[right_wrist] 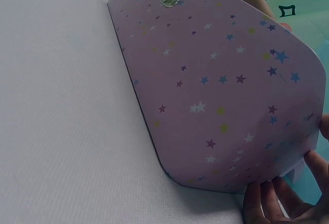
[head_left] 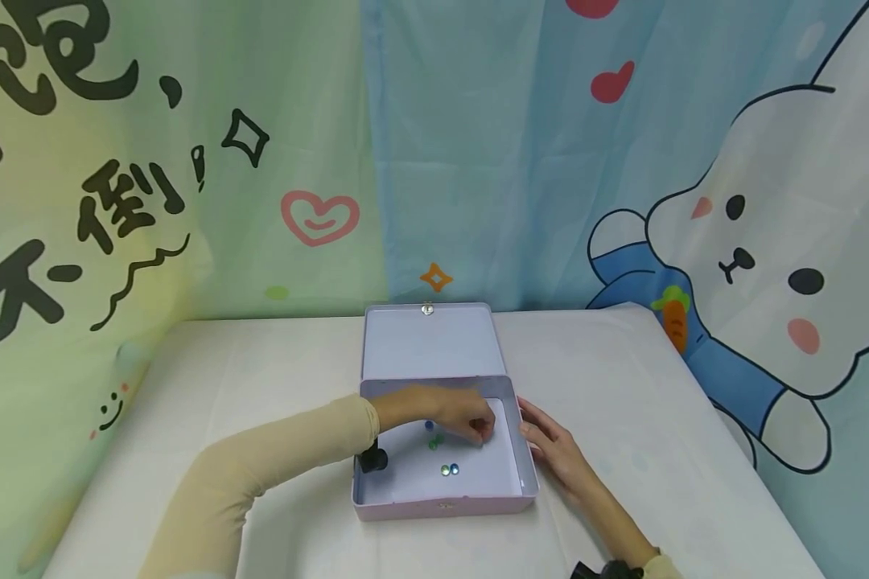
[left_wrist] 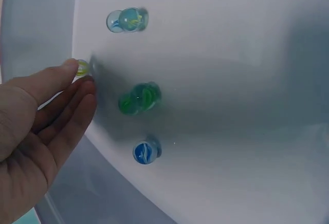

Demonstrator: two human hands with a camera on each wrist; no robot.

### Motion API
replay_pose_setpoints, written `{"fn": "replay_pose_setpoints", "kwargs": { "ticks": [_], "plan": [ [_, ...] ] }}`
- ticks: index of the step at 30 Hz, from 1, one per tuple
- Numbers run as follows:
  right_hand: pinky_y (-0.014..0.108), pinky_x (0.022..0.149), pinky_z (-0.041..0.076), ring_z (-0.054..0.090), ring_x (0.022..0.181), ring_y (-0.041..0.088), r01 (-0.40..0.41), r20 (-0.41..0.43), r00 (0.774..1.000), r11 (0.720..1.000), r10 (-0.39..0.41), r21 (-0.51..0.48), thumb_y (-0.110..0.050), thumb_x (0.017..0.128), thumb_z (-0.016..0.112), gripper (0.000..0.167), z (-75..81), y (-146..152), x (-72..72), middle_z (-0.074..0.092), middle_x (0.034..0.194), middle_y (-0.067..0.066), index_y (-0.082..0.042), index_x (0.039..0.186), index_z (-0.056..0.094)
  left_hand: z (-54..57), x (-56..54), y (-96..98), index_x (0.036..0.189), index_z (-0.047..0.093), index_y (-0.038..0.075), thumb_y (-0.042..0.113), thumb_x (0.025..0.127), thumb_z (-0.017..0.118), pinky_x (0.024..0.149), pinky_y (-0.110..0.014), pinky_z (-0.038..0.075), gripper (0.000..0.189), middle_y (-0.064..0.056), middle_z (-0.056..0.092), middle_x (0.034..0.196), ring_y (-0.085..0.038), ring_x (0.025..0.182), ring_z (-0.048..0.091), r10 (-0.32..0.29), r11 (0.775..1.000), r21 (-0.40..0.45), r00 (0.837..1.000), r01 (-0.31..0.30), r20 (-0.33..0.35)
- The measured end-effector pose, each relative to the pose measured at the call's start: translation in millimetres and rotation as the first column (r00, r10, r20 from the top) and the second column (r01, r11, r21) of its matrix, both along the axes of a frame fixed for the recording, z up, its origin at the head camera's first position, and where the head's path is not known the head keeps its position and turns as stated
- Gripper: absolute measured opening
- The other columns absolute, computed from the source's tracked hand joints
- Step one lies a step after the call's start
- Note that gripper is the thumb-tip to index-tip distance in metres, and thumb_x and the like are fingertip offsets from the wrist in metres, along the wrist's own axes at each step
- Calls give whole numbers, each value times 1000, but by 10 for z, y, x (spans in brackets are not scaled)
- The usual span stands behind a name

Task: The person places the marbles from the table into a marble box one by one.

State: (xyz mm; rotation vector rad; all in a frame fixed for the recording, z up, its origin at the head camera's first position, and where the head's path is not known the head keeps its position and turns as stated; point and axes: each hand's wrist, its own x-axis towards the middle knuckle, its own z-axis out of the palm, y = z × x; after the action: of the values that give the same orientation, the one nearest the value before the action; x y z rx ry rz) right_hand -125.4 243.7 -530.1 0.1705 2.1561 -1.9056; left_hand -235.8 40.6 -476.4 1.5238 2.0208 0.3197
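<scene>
An open pink tin box [head_left: 478, 507] patterned with small stars stands on the table, its lid [head_left: 430, 344] tipped back. Inside it, my left hand [head_left: 465, 414] pinches a clear marble with yellow stripes [left_wrist: 82, 68] between thumb and fingertips, just above the floor near a wall. Apart from it on the floor lie a blue marble [left_wrist: 144, 152], two touching green marbles [left_wrist: 146, 97] and two pale clear marbles [left_wrist: 131, 19] side by side. My right hand [head_left: 556, 452] rests its fingers against the box's right outer wall, thumb near the rim.
A white cloth [head_left: 290, 362] covers the table. Behind it hangs a printed curtain [head_left: 449, 161] with a bunny and lettering. A metal clasp [right_wrist: 169, 0] sits on the box's front wall. Dark wrist cameras [head_left: 373, 457] are strapped on both arms.
</scene>
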Motion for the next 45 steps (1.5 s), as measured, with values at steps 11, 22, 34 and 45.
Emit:
{"fn": "replay_pose_setpoints", "kwargs": {
  "ticks": [11,22,34,45],
  "plan": [
    [56,115,31,29,146,34,-9,5,1000,1000,9,-10,-28,100,52,57,20,-2,-3,27,160,14,-16,152,32,-82,41,60,96,68,12,22,91,68,67,-8,42,11,7,64,84,0,73,51,32,999,-6,999,-33,-35],
    [52,114,35,30,145,34,-30,1,1000,999,30,-31,-29,100,51,58,11,24,-25,27,159,14,-17,152,30,-7,12,42,108,68,9,22,94,64,66,-9,42,19,3,68,92,-2,75,52,54,998,28,998,-53,-42],
    [56,114,33,29,146,36,-18,3,1000,1000,18,-10,-30,100,51,57,23,5,-21,27,159,15,-16,152,32,358,-28,-310,113,68,12,25,98,57,73,-11,48,22,5,69,96,-2,80,56,206,935,309,976,-175,-68],
    [55,115,31,29,145,34,-7,-3,1000,1000,7,-20,-29,99,53,58,-38,3,-7,29,159,13,-16,151,33,489,-5,-919,114,68,10,18,95,62,80,-19,54,21,-1,71,98,-6,88,63,465,740,505,881,-444,93]
  ]
}}
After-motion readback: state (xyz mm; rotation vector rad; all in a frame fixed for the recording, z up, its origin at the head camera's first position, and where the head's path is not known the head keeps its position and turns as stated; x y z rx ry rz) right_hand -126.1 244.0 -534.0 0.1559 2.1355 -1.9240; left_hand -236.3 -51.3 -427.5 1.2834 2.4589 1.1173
